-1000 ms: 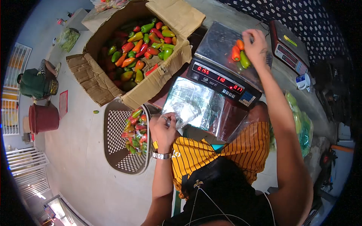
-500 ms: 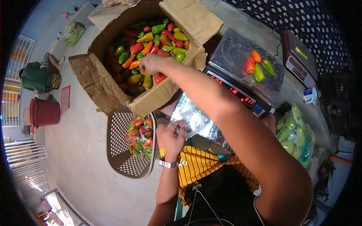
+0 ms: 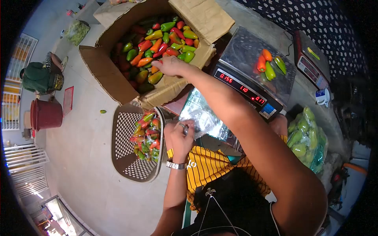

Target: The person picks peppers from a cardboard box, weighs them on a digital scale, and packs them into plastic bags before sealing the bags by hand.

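My right hand [image 3: 171,66] reaches over the front edge of the cardboard box [image 3: 157,98], its fingers closed at a red pepper [image 3: 158,62] among many red, orange and green peppers. The fingertips are partly hidden. Lower down, my left hand [image 3: 179,135] pinches a clear plastic bag [image 3: 202,124] lying over a stack of plastic bags. On the metal pan of the digital scale [image 3: 246,43] rest several peppers [image 3: 269,73], orange and green. Its red display [image 3: 243,89] is lit. Beside my left hand stands a plastic basket [image 3: 122,157] with bagged peppers [image 3: 146,137].
Right of the scale are a second scale [image 3: 311,69], a white mug [image 3: 323,96] and a bag of green vegetables [image 3: 307,135]. Another person [image 3: 41,78] bends near a dark red bucket [image 3: 46,114] at far left. One green pepper [image 3: 103,111] lies on the floor.
My right hand has shifted slightly right and up within the box. The box's left flap stands differently, showing more of the floor pepper. My left hand stays on the bag.
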Tool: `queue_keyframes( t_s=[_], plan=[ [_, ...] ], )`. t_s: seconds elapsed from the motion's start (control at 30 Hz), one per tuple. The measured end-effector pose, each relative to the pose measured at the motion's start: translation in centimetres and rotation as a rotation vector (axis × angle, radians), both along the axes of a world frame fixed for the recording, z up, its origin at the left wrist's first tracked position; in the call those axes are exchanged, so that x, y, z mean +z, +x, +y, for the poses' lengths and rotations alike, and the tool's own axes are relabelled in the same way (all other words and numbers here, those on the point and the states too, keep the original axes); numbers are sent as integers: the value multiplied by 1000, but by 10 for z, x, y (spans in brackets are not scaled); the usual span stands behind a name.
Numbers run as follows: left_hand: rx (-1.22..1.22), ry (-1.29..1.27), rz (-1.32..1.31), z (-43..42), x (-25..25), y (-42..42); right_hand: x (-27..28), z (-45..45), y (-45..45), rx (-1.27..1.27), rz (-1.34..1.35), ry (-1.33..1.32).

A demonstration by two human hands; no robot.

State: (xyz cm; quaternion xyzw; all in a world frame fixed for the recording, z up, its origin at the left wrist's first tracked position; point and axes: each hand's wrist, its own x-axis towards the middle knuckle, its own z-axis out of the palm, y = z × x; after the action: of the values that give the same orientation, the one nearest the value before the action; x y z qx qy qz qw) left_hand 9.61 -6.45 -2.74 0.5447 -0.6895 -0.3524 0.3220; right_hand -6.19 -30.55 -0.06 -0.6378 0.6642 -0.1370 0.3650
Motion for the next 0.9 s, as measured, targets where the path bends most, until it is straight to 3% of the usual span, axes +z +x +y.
queue_keyframes(
  t_s=[0.1,0.23,0.33,0.4,0.6,0.73,0.8,0.87,0.9],
  plan=[
    [-7,-36,6,-1,-4,1,10,6,-6,-58,-181,164],
    [-6,12,-15,1,2,-1,29,20,-9,-190,32,-3],
    [-11,85,53,2,-5,-5,5,7,2,117,457,-222],
    [19,143,203,2,-15,-6,0,6,3,42,306,-191],
    [6,2,-50,-1,3,-4,22,18,9,-229,15,-340],
    [-12,-29,-16,-1,4,-1,92,94,-11,-542,-483,-698],
    [-35,-9,-51,-1,4,0,65,137,-53,-465,65,-1192],
    [-75,-80,-157,-2,1,1,60,204,-101,-768,-504,-848],
    [-81,-53,-172,-1,6,-2,41,240,-142,-730,-244,-724]
  ],
)
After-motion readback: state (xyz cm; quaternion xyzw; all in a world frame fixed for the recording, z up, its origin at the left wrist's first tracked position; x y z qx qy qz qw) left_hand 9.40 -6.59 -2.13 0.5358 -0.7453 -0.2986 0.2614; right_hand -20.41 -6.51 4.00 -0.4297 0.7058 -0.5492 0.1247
